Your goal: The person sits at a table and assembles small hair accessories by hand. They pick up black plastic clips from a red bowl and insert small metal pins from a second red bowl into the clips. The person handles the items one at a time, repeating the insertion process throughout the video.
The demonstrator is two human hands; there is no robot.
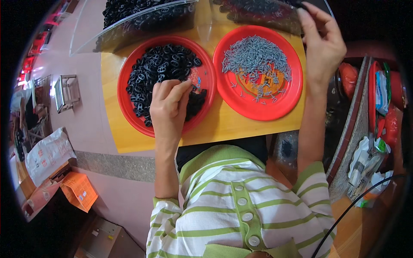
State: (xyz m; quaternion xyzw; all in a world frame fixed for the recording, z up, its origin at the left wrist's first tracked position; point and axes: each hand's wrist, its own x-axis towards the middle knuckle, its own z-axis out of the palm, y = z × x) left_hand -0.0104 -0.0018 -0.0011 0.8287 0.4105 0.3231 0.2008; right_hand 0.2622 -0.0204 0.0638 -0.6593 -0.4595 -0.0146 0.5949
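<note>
My left hand [169,103] is over a red round plate [124,103] heaped with small black oval plastic pieces [148,69] that have holes in them. Its thumb and forefinger are pinched together; whatever is between them is too small to tell. To the right, a second red plate [275,111] holds a pile of short grey metal screws or pins [254,53]. Beyond that plate, my right hand [323,47] is raised at the edge of a clear plastic bin [206,26], thumb and forefinger close together. Something dark shows at their tips, but its kind is unclear.
Both plates stand on a yellow wooden table [133,144]. More black pieces [146,21] fill the bin along the far side. A metal stool [65,92], a white sack [49,152] and an orange bag [79,189] are off to the left. Packages [370,167] lie at right, near a black cable [344,223].
</note>
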